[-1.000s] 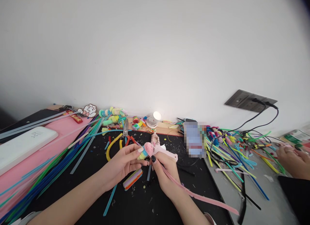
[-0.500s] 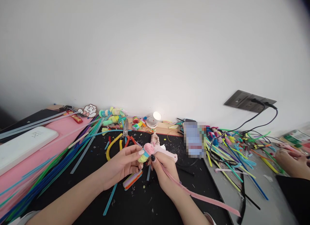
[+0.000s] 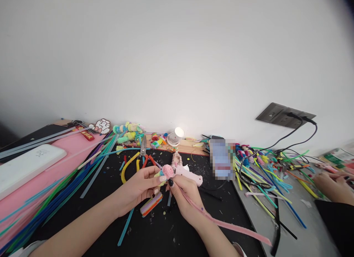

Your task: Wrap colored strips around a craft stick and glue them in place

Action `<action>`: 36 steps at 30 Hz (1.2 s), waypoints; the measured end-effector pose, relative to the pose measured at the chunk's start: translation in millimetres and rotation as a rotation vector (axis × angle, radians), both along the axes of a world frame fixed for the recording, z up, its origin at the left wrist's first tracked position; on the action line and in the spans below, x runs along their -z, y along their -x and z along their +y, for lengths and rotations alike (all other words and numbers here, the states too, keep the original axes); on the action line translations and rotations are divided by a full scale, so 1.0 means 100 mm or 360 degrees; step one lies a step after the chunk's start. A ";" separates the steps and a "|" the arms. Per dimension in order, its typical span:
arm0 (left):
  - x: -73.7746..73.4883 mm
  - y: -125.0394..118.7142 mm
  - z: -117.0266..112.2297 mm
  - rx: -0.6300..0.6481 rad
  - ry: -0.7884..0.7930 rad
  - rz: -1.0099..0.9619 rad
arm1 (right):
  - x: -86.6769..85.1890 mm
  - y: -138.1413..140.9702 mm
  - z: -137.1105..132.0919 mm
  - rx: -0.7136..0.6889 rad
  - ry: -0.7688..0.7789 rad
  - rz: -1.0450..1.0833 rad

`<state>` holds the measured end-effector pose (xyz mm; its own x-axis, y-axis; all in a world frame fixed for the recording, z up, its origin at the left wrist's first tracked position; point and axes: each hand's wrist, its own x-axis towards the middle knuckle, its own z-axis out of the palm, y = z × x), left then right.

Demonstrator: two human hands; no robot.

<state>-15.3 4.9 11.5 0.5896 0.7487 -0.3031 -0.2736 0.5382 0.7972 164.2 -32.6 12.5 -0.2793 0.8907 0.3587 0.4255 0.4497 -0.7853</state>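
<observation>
Over a black mat, my left hand (image 3: 138, 188) pinches a small rolled piece of fuzzy strips (image 3: 165, 172), yellow-green below with a pink coil on top. My right hand (image 3: 185, 198) is closed on the pink fuzzy strip (image 3: 229, 225) that feeds into that coil; the strip trails off to the lower right. The fingertips of both hands meet at the roll. Just behind it lies a pink glue gun (image 3: 190, 175). A striped multicoloured block (image 3: 151, 204) lies on the mat under my hands.
Long coloured strips (image 3: 69, 183) fan across the left. Red-handled scissors (image 3: 143, 151), a yellow curved piece (image 3: 127, 167) and a paper cup (image 3: 176, 136) lie behind. A phone (image 3: 222, 159) stands at centre right. Another person's hand (image 3: 333, 187) works among loose strips at the right; cables run to a wall socket (image 3: 284, 116).
The roll has turned between my fingers and shifted slightly left and up; my right hand moved with it, drawing the pink strip tighter. The other person's hand at the right has shifted.
</observation>
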 end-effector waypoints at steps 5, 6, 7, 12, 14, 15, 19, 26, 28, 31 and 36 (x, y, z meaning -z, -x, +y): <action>0.03 0.01 0.01 0.0014 -0.0073 0.0031 | 0.03 -0.01 0.00 -0.0023 0.0111 0.0057; 0.04 0.01 0.02 0.0014 -0.0074 0.0017 | 0.03 -0.02 0.00 -0.0017 0.0149 0.0086; 0.05 0.01 0.02 0.0014 -0.0069 -0.0002 | 0.04 -0.02 -0.01 -0.0011 0.0192 0.0124; 0.05 0.02 0.04 -0.0010 0.0024 -0.0087 | 0.10 -0.03 -0.01 0.0003 0.0462 0.0470; 0.04 0.03 0.04 -0.0020 0.0056 -0.0112 | 0.12 -0.04 -0.01 0.0001 0.0550 0.0635; 0.03 0.03 0.04 -0.0026 0.0068 -0.0120 | 0.13 -0.04 0.00 0.0004 0.0582 0.0710; -0.01 0.05 0.03 -0.0025 0.0038 -0.0166 | 0.15 -0.04 0.03 0.0059 0.0644 0.0910; -0.01 0.06 0.02 0.0167 -0.0192 -0.0135 | 0.14 -0.02 0.07 0.0123 0.0800 0.1209; -0.01 0.06 0.00 0.0291 -0.0306 0.0018 | 0.13 -0.02 0.08 0.0133 0.0820 0.1191; -0.02 0.04 -0.05 0.0450 -0.0563 0.0358 | 0.12 -0.03 0.08 0.0176 0.0786 0.0989; -0.04 0.01 -0.09 0.0395 -0.1283 0.0863 | 0.12 -0.05 0.08 0.0250 0.0424 0.0547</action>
<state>-16.6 -4.3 15.1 0.6893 0.7237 -0.0337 0.2817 -0.2249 0.9328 168.9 -24.7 0.3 -0.0383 0.9864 0.1597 0.1673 0.1639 -0.9722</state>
